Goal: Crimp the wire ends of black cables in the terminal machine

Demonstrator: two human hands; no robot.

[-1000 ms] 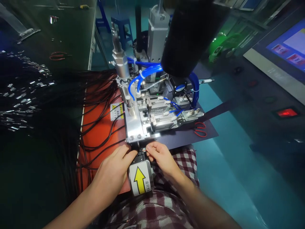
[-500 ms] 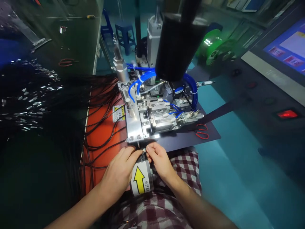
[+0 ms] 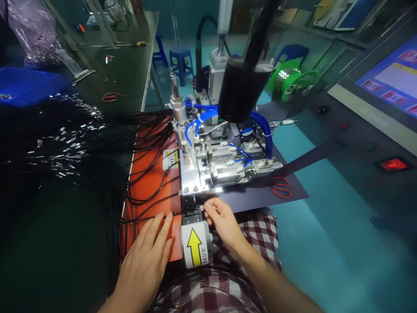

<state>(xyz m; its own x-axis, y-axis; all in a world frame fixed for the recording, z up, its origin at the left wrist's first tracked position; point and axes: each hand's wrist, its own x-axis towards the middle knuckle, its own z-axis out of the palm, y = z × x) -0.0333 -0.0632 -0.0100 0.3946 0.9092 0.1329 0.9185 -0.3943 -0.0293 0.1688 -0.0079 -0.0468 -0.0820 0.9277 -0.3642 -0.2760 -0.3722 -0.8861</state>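
My left hand (image 3: 148, 245) lies over the orange surface (image 3: 172, 243), fingers spread, its fingertips at a black cable (image 3: 177, 214). That cable runs right across the black feed track (image 3: 192, 217) of the machine. At its right end my right hand (image 3: 221, 217) pinches the small metal tip (image 3: 201, 208) between thumb and forefinger. Just below the track is a white label with a yellow arrow (image 3: 194, 248). The machine's metal plate (image 3: 191, 176) stands directly beyond my hands.
More black cables (image 3: 146, 174) cross the orange surface, and a heap with shiny tips (image 3: 73, 139) lies left. Red-handled pliers (image 3: 282, 188) rest on the dark plate. A black cylinder (image 3: 243, 89) hangs above the machine. A screen (image 3: 394, 74) stands right.
My left hand has moved left and down from the track and its fingers have spread. My right hand still pinches the cable's tip. The view has shifted, so the scene sits lower and further right.
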